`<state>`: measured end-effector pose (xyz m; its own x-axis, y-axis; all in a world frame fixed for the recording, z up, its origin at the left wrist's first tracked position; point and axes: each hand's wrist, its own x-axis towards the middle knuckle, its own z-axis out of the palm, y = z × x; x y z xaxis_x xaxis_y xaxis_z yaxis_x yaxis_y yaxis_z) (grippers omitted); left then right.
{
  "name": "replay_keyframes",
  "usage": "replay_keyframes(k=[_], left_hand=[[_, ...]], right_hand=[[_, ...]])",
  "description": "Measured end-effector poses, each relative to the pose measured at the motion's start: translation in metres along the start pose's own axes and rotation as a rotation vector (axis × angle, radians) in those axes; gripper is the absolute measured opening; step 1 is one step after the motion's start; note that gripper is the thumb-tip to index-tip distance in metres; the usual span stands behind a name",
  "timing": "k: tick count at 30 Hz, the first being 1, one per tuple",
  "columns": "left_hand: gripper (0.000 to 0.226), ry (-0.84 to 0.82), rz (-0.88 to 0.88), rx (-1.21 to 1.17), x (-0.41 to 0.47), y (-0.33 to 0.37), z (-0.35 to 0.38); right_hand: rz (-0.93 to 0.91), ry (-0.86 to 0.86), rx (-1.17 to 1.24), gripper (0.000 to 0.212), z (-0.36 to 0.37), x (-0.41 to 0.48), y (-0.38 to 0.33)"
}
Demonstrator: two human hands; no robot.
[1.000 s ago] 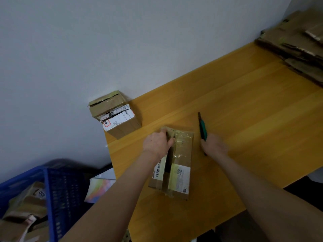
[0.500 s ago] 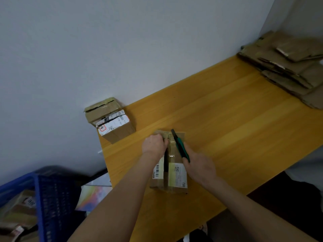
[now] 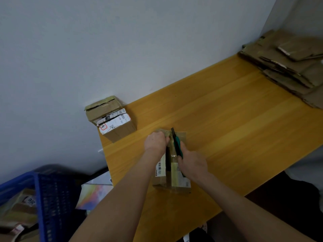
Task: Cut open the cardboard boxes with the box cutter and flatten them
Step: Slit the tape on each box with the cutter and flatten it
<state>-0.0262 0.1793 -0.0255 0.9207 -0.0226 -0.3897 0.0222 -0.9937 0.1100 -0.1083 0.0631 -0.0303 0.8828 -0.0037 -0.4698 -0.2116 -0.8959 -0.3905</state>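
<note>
A small taped cardboard box [image 3: 176,175] with white labels lies on the wooden table [image 3: 236,130], a dark slit open along its top. My left hand [image 3: 156,141] grips the box's far left end. My right hand [image 3: 192,163] holds a green box cutter [image 3: 176,144], whose dark blade end sits over the far end of the box by the slit. A second taped box [image 3: 113,119] with a shipping label stands at the table's far left corner against the wall.
Flattened cardboard [image 3: 290,65] is stacked at the table's far right corner. A blue plastic crate [image 3: 43,198] holding more parcels stands on the floor to the left. A colourful flat packet [image 3: 94,194] lies beside it.
My right hand picked the cutter up off the table and brought it left onto the box top. My left hand stayed on the box's far end.
</note>
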Motion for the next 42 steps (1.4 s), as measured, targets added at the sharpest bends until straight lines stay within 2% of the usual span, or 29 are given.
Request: replay_keyframes(k=[4,10,13,15,16,19,20,22,27,31,33,35,37,42], left_hand=[[0.032,-0.017,-0.029,-0.061,0.003,0.0,-0.002],[0.031,-0.046,-0.016,-0.076,0.006,-0.004,-0.003],[0.029,-0.044,-0.026,-0.084,0.005,-0.008,-0.007],[0.03,-0.04,-0.03,-0.105,0.002,-0.007,-0.007],[0.032,-0.037,-0.028,-0.104,0.001,-0.006,-0.006],[0.037,-0.02,-0.037,-0.076,-0.002,-0.001,-0.002],[0.037,-0.016,-0.042,-0.069,-0.001,0.0,-0.001],[0.035,-0.015,-0.037,-0.051,0.0,0.002,0.0],[0.03,-0.014,-0.049,-0.029,0.002,0.01,0.001],[0.029,-0.035,-0.082,-0.099,0.0,0.009,-0.001],[0.028,-0.049,-0.079,-0.12,-0.003,0.007,-0.003],[0.024,-0.056,-0.064,-0.15,-0.006,0.006,-0.006],[0.02,-0.05,-0.049,-0.169,-0.011,0.005,-0.01],[0.025,0.059,-0.005,-0.185,-0.031,0.004,-0.035]], right_hand=[[0.021,0.015,0.063,0.059,0.001,0.014,-0.003],[0.001,0.016,-0.017,0.06,0.007,0.012,0.005],[-0.014,0.011,0.226,0.059,0.003,0.028,0.004],[-0.047,0.078,0.404,0.054,-0.002,0.032,0.011],[-0.052,0.132,0.411,0.051,-0.005,0.032,0.017],[0.093,0.316,0.349,0.038,-0.011,0.032,0.047],[0.176,0.332,0.303,0.036,-0.012,0.035,0.058],[0.263,0.249,0.142,0.036,-0.011,0.038,0.078],[0.228,0.076,0.107,0.041,0.007,0.048,0.088],[0.124,0.223,0.119,0.048,-0.005,0.047,0.063],[0.042,0.153,0.092,0.071,-0.01,0.044,0.038],[0.069,0.021,-0.024,0.103,-0.009,0.041,0.014],[0.125,0.0,-0.123,0.115,-0.007,0.038,-0.001],[0.176,0.08,-0.174,0.096,-0.024,0.039,-0.023]])
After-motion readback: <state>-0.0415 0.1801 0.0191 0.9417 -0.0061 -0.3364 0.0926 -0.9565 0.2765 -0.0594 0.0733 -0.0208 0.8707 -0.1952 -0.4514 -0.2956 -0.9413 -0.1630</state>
